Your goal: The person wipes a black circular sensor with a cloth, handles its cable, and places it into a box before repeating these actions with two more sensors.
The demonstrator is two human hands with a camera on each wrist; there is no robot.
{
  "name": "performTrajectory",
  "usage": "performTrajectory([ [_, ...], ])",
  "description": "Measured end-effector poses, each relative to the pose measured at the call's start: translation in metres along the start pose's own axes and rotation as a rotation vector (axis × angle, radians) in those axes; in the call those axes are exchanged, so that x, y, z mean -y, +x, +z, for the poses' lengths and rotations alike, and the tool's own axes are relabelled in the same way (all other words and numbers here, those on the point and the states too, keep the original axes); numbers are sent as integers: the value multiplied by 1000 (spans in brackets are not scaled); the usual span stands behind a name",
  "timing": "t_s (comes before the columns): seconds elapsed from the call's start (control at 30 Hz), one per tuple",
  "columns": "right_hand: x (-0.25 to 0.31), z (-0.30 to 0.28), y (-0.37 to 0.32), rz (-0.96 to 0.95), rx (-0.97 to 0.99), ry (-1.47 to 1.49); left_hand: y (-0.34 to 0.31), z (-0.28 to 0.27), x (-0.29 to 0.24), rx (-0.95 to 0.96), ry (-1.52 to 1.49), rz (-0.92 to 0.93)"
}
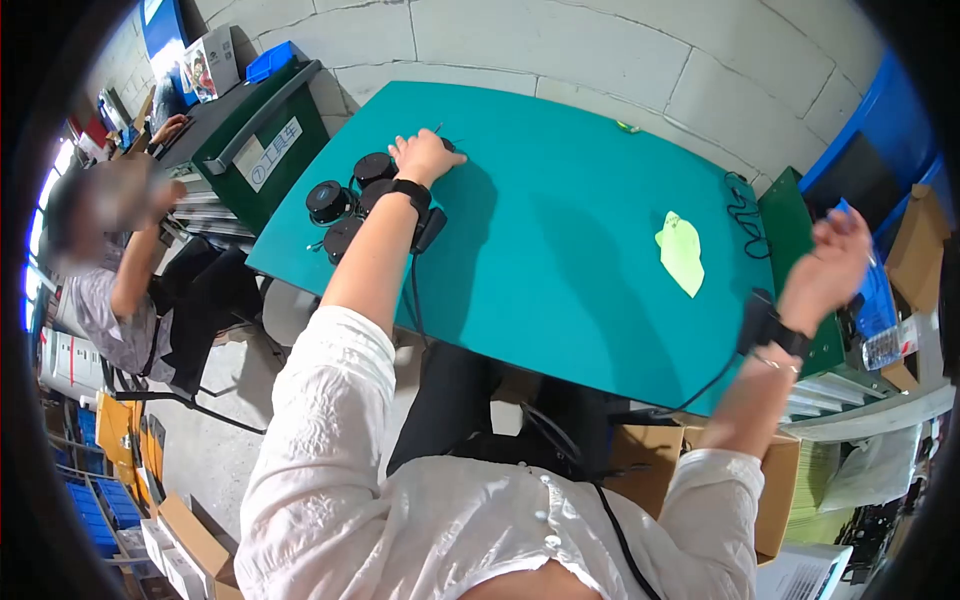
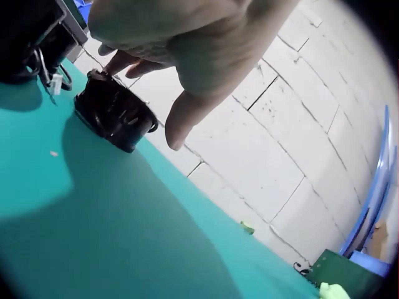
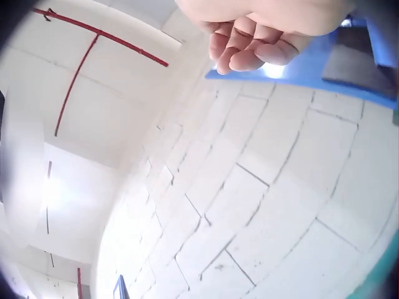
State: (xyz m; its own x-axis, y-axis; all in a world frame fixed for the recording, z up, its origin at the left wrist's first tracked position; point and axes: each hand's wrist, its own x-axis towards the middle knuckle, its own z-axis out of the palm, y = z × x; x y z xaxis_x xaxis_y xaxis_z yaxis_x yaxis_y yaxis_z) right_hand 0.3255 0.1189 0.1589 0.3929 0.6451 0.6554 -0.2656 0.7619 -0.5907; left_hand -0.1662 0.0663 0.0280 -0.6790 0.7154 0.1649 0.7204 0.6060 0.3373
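Observation:
Several round black parts with cables, one of them (image 1: 328, 202), stand in a group on the left side of the green table (image 1: 560, 230). At the far end of the group my left hand (image 1: 425, 158) is over another black part (image 2: 113, 113). Its thumb sticks out apart from the part, and its other fingers reach behind it; whether they touch it is hidden. My right hand (image 1: 828, 265) is raised beyond the table's right edge. In the right wrist view the right hand (image 3: 262, 31) has loosely bent fingers with nothing visible in them.
A yellow-green cloth (image 1: 681, 255) lies on the right of the table, near a coiled black cable (image 1: 745, 215). A white block wall (image 1: 600, 60) runs behind. Another person (image 1: 120, 270) sits at the left beside a green tool cart (image 1: 255, 140). An open cardboard box (image 1: 645, 465) stands below the front edge.

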Motion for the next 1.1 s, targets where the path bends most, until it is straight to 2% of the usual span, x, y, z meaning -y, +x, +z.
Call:
performTrajectory([
  [0.07, -39, 29, -16, 88, 78, 26, 14, 16, 5, -1, 2, -37],
  [0.2, -112, 46, -58, 290, 172, -15, 16, 27, 14, -36, 41, -36],
  [0.3, -135, 46, -88, 436, 187, -46, 2, 12, -5, 32, 31, 87],
  [0.33, -144, 43, -95, 507, 258, -74, -8, 9, -14, 39, 42, 91],
  [0.37, -150, 38, -99, 577, 325, -102, -17, 6, -25, -4, -126, 192],
  [0.4, -149, 40, -102, 586, 305, -107, -27, 4, -37, -39, -294, 297],
  [0.43, -143, 45, -105, 637, 411, -102, -41, -1, -53, -16, -287, 312],
  [0.5, -135, 49, -108, 733, 591, -57, -63, -12, -89, 57, -576, 532],
  [0.53, -132, 51, -110, 781, 662, -13, -74, -14, -105, 72, -578, 544],
  [0.57, -128, 54, -113, 783, 644, -21, -84, -14, -119, 68, -620, 641],
  [0.63, -121, 59, -119, 973, 684, 57, -100, -7, -142, 72, -675, 773],
  [0.67, -119, 60, -121, 973, 666, 55, -106, -2, -151, 85, -673, 786],
  [0.73, -118, 61, -121, 957, 751, 159, -116, 6, -163, 83, -735, 833],
  [0.9, -122, 59, -120, 925, 812, 197, -118, 24, -151, 61, -865, 798],
  [0.97, -118, 62, -121, 988, 780, 160, -116, 26, -141, 434, -1323, 577],
  [1.0, -117, 63, -123, 997, 772, 156, -115, 24, -137, 445, -1323, 571],
  [1.07, -118, 65, -126, 1013, 744, 255, -112, 19, -131, 874, -1686, 221],
  [1.1, -119, 66, -128, 1021, 741, 251, -115, 18, -133, 949, -1696, 174],
])
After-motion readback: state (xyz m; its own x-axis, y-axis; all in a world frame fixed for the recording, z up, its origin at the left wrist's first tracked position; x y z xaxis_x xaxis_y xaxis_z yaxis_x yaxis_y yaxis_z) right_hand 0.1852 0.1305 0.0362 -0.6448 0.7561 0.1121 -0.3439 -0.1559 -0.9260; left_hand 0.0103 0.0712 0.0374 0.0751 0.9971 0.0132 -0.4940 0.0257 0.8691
